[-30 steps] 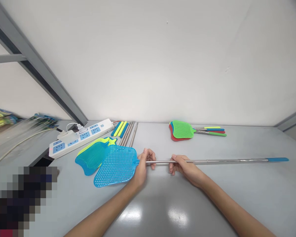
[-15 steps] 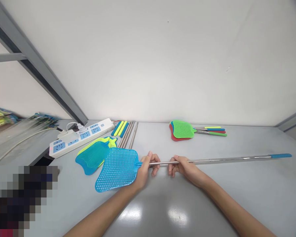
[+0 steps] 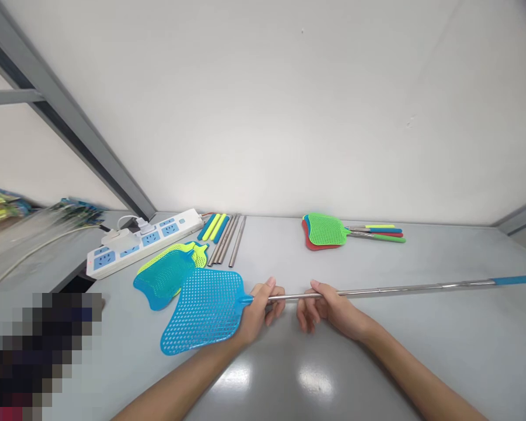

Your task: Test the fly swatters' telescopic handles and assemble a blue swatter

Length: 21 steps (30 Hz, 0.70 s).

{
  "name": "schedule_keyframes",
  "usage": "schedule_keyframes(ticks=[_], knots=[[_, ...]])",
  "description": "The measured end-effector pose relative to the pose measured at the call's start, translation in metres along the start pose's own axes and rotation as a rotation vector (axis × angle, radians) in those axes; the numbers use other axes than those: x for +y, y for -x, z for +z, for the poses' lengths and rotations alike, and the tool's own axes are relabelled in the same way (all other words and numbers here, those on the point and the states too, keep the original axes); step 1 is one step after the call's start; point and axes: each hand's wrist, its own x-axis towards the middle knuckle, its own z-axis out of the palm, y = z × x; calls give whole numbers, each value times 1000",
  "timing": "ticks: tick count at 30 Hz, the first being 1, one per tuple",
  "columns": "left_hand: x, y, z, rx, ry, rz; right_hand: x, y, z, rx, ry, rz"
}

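Observation:
A blue fly swatter [image 3: 208, 310] with a long extended metal rod is held level across my front, its mesh head to the left and its blue grip at the far right. My left hand [image 3: 263, 304] is closed around the rod just beside the head. Further along, my right hand [image 3: 326, 304] pinches the same rod between thumb and fingers, the other fingers curled loosely below. Behind the held head lie loose blue and yellow swatter heads [image 3: 166, 278], partly covered by it.
Behind the heads lie several metal rods [image 3: 233, 245] and blue and yellow grips [image 3: 217, 228]. A white power strip [image 3: 144, 242] with plugs stands at the left. Finished-looking swatters [image 3: 326, 229] are stacked near the wall. Bagged items [image 3: 70, 216] lie far left.
The blue swatter has shifted slightly toward me, its head to the left and its grip end farther right. Both hands keep hold of the rod.

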Motion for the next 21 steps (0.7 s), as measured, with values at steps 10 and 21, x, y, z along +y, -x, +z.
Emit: schedule_keyframes(ticks=[10,21], knots=[[13,7,10,13,-38,-57,2,0,10,-34,-14,25],[19,7,13,4,-21,-90,6,-3,13,-48,-14,38]])
